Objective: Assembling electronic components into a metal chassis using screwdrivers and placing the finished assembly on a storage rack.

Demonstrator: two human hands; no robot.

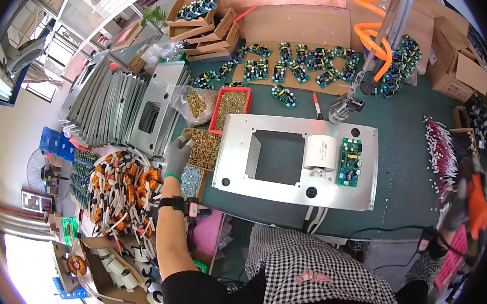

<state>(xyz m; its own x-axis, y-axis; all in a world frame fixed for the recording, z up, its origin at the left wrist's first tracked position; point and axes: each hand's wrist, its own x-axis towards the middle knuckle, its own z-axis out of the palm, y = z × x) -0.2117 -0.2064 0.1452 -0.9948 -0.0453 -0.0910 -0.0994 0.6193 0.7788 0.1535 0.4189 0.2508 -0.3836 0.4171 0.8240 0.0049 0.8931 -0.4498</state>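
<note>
My left hand [178,155], in a grey glove, is at the left edge of an open box of small brass-coloured fasteners [202,149]. Its fingers are bunched together, and I cannot make out what is between them. Right of it a silver metal panel [236,164] with a large rectangular opening lies on the bench. The panel carries a white cylindrical capacitor [320,152] and a green circuit board [349,162]. At the far right my right hand [457,214], gloved and blurred, is beside an orange object [477,206]; its fingers are unclear.
A power screwdriver [345,106] hangs behind the panel near an orange coiled hose [379,35]. Circuit boards [299,66] cover cardboard at the back. Metal panels [110,102] and copper coils [124,188] crowd the left. Red-and-white leads [441,149] lie on the right.
</note>
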